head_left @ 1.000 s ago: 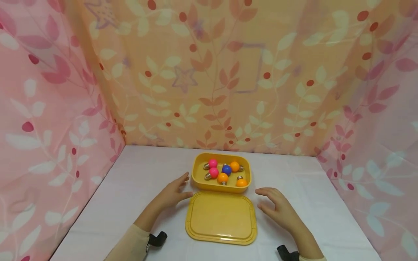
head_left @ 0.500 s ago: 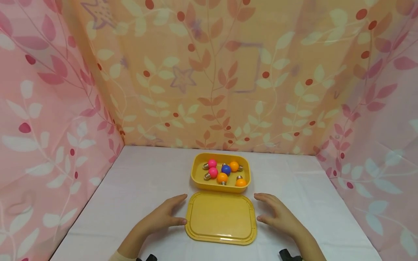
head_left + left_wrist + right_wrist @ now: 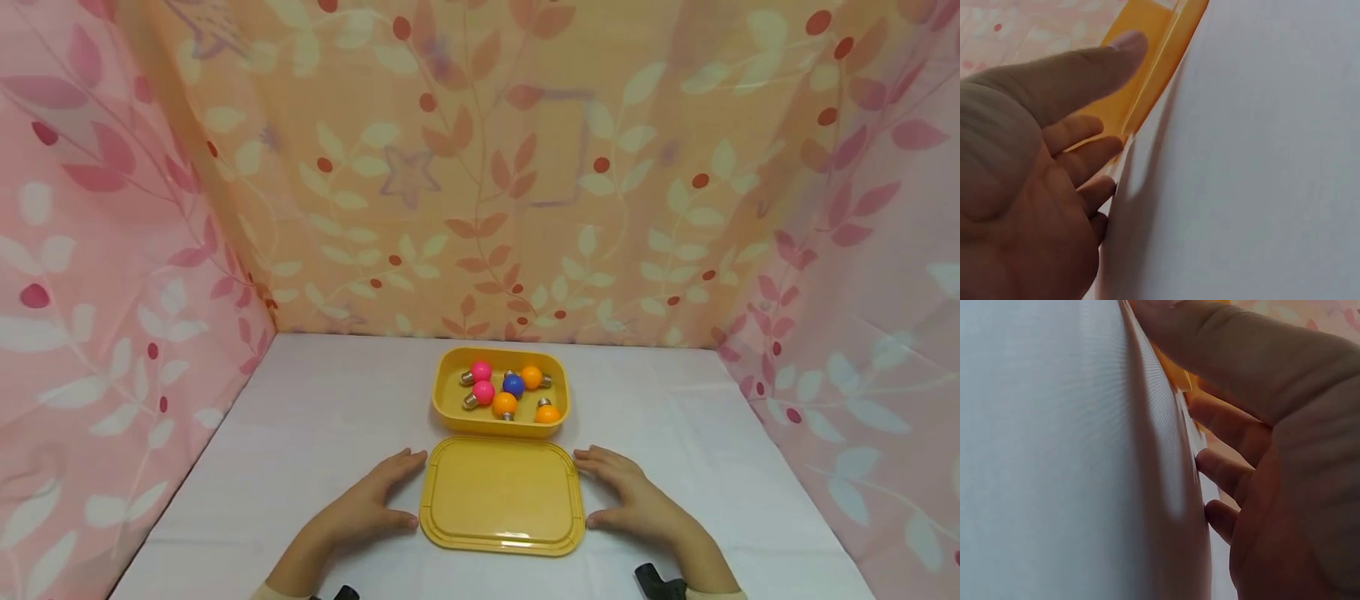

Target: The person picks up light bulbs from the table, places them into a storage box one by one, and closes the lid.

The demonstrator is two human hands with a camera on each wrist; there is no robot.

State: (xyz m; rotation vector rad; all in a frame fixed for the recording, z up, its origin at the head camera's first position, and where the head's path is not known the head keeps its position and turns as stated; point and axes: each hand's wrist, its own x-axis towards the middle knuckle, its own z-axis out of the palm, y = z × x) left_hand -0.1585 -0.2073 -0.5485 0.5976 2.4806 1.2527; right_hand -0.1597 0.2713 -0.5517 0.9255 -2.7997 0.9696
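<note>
A yellow lid (image 3: 501, 493) lies flat on the white cloth, just in front of a yellow box (image 3: 444, 408). Inside the box are two pink bulbs, one blue bulb (image 3: 513, 385) and three orange bulbs. My left hand (image 3: 367, 504) is at the lid's left edge, thumb and fingers spread, holding nothing. On the opposite side, the right hand (image 3: 637, 500) has its fingertips close to the lid's right edge; whether they touch it I cannot tell. In the left wrist view the thumb stands apart from the fingers near the yellow edge (image 3: 1169, 62).
White cloth (image 3: 337, 400) covers the table. A patterned orange curtain (image 3: 480, 167) rises behind it, with pink floral curtains (image 3: 90, 333) on both sides. Black wrist devices (image 3: 660, 582) sit at the lower edge of the head view.
The left hand has come down from beside the box to the lid's left edge. My right hand has shifted slightly nearer and lower along the lid's right side. Box and lid stay in place.
</note>
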